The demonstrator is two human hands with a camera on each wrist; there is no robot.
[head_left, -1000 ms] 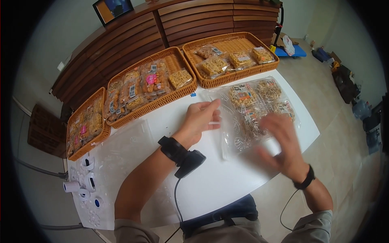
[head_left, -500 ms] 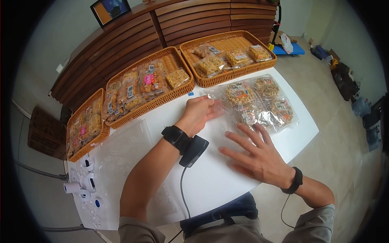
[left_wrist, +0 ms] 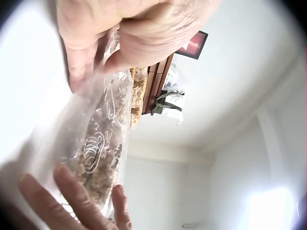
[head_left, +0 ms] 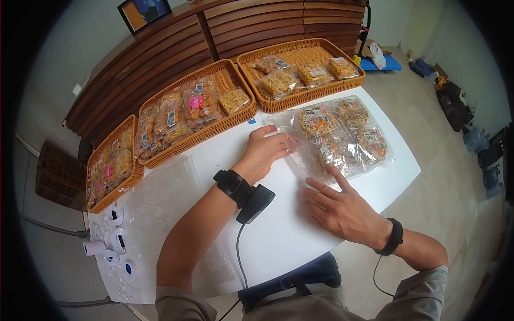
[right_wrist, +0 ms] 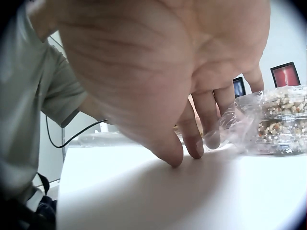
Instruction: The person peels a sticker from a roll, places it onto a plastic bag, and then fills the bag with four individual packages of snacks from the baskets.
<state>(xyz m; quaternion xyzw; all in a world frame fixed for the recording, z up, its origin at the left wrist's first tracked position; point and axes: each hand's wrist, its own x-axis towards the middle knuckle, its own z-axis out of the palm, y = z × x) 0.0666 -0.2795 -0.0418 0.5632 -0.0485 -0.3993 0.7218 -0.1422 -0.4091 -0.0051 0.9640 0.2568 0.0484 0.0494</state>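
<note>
clear plastic bag (head_left: 338,140) | full of snack packs | flat on white table, right side

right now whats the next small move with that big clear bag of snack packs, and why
Probably slide the right hand along the clear bag's open edge toward the left hand to flatten it. The left hand pinches the mouth of the bag, the right fingers rest flat on its near edge, and the plastic looks rumpled on the table.

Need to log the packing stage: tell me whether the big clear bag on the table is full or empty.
Full. The big clear bag lies flat on the white table with several labelled snack packs showing through it; the left hand pinches its edge.
</note>
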